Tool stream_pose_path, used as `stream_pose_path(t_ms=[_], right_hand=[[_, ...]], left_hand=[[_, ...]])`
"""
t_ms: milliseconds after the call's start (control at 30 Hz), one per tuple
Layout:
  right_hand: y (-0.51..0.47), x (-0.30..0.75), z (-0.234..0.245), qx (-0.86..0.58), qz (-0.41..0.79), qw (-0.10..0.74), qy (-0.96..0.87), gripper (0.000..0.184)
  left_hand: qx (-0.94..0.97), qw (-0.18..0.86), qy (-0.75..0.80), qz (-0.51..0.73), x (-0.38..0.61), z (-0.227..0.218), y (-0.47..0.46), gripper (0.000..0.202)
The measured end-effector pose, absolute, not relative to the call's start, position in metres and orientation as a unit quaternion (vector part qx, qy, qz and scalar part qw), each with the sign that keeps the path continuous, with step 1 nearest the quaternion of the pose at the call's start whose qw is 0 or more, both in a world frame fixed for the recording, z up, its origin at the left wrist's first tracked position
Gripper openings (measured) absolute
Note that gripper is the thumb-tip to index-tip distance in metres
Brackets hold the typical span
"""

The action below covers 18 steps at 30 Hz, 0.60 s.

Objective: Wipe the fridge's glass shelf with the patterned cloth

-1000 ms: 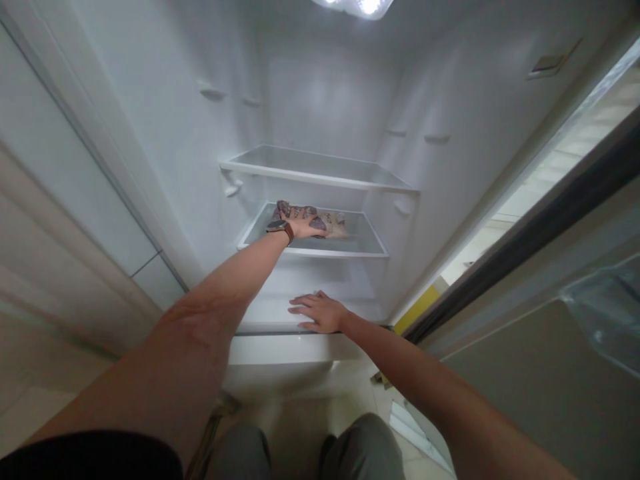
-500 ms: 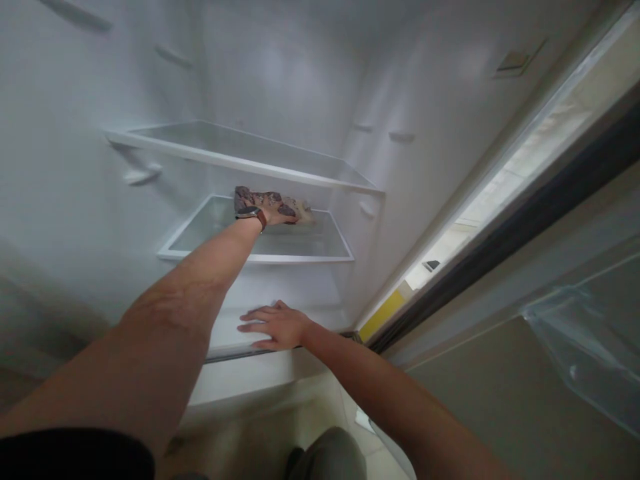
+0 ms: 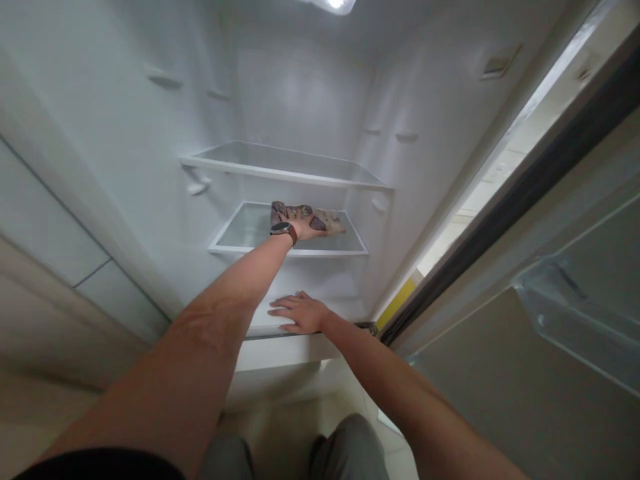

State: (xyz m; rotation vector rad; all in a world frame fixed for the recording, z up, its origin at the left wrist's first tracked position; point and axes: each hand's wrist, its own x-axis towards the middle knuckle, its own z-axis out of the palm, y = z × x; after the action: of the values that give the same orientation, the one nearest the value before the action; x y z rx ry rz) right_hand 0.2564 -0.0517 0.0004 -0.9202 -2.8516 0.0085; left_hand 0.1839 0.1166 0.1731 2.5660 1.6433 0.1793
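Observation:
My left hand [image 3: 301,227], with a watch on its wrist, reaches deep into the fridge. It lies with spread fingers on a patterned cloth [image 3: 334,222], dark purple-grey and beige, on the lower glass shelf [image 3: 245,227]. The cloth spreads out on both sides of the hand, and what lies under the palm is hidden. Below that shelf, my right hand [image 3: 301,313] is open and holds nothing. Its fingers rest apart on the white fridge floor [image 3: 335,287], near the front edge.
An upper glass shelf [image 3: 290,160] sits above the cloth. Small shelf supports [image 3: 165,79] stick out from the side walls. On the right, the open fridge door [image 3: 500,373] carries a clear plastic bin [image 3: 575,327]. A light [image 3: 335,5] shines at the top.
My view has turned left and pulled back a little, so the shelves appear further right. My left hand stays on the cloth, and my right hand stays at the fridge floor.

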Motion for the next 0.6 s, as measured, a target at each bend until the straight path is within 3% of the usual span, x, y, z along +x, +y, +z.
stream_pose_path(t_ms=[300,600], right_hand=[[-0.048,0.258,-0.008,-0.3,0.002,0.085,-0.95,0.055],[-0.049,0.258,-0.006,-0.304,0.006,0.086,-0.949,0.054]], left_hand=[[0.874,0.038,0.482,0.051,0.188,0.169,0.066,0.111],[0.892,0.08,0.444,0.022,0.198,0.183,0.032,0.085]])
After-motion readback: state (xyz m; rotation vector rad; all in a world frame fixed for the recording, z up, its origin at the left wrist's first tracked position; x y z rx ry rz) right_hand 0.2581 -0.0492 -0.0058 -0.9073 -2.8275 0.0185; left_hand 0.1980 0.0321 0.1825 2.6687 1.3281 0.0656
